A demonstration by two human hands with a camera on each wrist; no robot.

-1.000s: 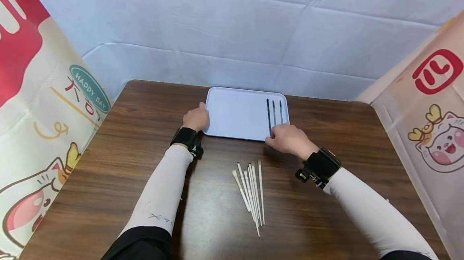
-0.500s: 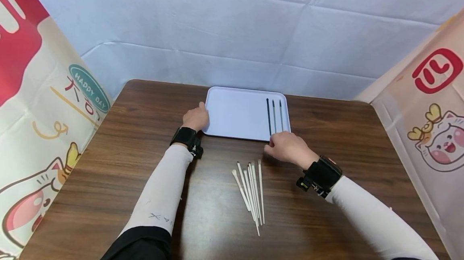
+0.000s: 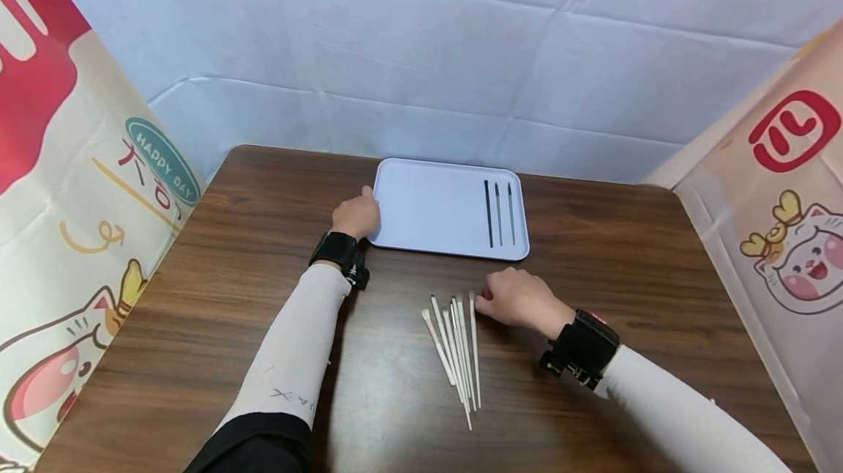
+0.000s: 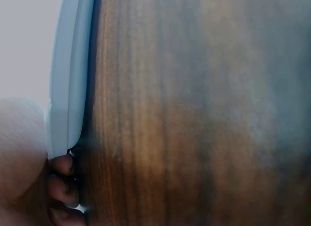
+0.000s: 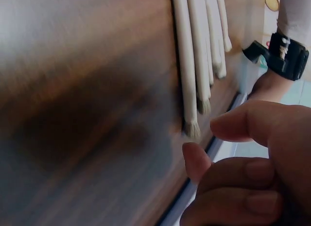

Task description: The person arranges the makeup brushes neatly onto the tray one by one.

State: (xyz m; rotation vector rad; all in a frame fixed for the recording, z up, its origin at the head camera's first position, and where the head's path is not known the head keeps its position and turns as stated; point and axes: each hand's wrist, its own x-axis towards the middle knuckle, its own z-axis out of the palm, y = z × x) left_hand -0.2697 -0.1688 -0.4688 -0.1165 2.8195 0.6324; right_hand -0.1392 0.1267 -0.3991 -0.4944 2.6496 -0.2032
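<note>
My left hand (image 3: pixel 356 215) grips the left edge of a white rectangular tray (image 3: pixel 428 209). In the left wrist view its thumb lies over the tray rim (image 4: pixel 68 90) and the fingers curl below the corner. On the tray's right side lie three thin dark brushes (image 3: pixel 499 217), side by side. My right hand (image 3: pixel 520 301) is at the bristle end of the rightmost white-handled brush (image 3: pixel 476 356). The right wrist view has thumb and forefinger apart beside that brush's pale bristles (image 5: pixel 192 129), with the other fingers curled. Several more white-handled brushes (image 3: pixel 454 356) fan out to its left.
The wooden table (image 3: pixel 263 297) has a pale cloth (image 3: pixel 421 56) hanging behind its far edge. Printed cartoon sheets stand at the left (image 3: pixel 85 239) and right (image 3: pixel 777 253). The tray sits close to the far edge.
My right hand has drawn back from the tray's lower right corner toward the white-handled brushes, uncovering the lower ends of the dark brushes. The left hand has stayed at the tray.
</note>
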